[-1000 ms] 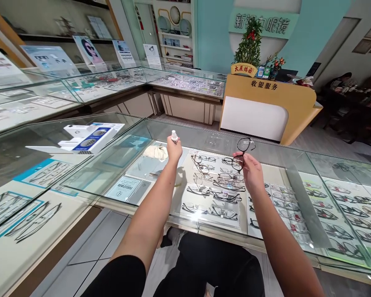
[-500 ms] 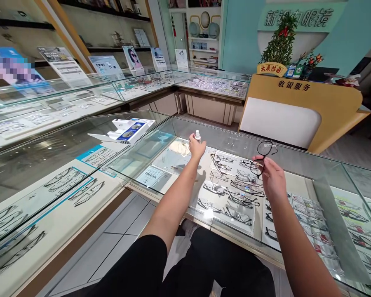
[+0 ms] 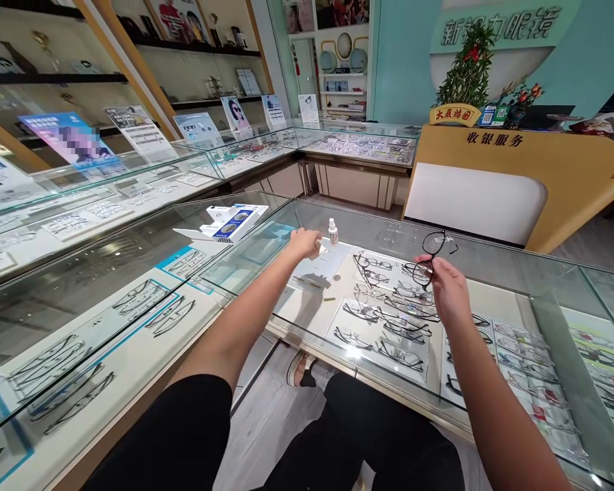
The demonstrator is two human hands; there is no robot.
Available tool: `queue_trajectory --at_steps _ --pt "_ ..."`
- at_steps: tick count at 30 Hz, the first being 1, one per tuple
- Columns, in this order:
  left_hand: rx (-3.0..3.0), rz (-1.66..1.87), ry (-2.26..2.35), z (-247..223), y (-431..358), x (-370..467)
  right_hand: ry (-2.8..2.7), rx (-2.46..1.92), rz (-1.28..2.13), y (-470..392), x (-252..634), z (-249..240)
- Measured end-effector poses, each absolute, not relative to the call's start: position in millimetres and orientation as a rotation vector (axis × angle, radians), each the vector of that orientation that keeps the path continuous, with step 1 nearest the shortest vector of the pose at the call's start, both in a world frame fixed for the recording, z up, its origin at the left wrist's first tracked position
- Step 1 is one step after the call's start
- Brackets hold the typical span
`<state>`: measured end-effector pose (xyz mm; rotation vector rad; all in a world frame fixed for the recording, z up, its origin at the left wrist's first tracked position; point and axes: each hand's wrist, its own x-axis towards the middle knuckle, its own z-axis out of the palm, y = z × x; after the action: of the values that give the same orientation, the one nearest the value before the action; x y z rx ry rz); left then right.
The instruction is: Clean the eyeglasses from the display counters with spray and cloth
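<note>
The right hand (image 3: 449,285) grips glasses (image 3: 434,243); the left hand (image 3: 305,243), its grip unclear, is just beside the bottle (image 3: 333,232) on the worktop (image 3: 311,335).

The glass counter (image 3: 312,310) bears an upright white bottle (image 3: 333,233) near its far edge and a blue-and-white box (image 3: 239,222) by its far left corner, with rows of glasses (image 3: 402,356) under the glass toward the near edge.
</note>
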<state>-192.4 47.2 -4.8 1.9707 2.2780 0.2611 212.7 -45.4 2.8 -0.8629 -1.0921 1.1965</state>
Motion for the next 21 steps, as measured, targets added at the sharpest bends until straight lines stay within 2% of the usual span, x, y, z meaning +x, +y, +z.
queue_trajectory --at_steps 5,11,16,21 --pt "2.103 0.131 2.177 -2 46 -203 -1.094 -0.875 1.217 -46 212 4" --pt "2.193 0.235 2.145 21 26 -220 -1.095 -0.874 1.222 -45 212 4" --pt "2.201 0.481 2.145 47 0 -229 -1.106 -0.868 1.215 -44 212 3" --pt "2.097 1.027 1.949 77 -17 -219 -1.118 -0.864 1.210 -42 214 -1"
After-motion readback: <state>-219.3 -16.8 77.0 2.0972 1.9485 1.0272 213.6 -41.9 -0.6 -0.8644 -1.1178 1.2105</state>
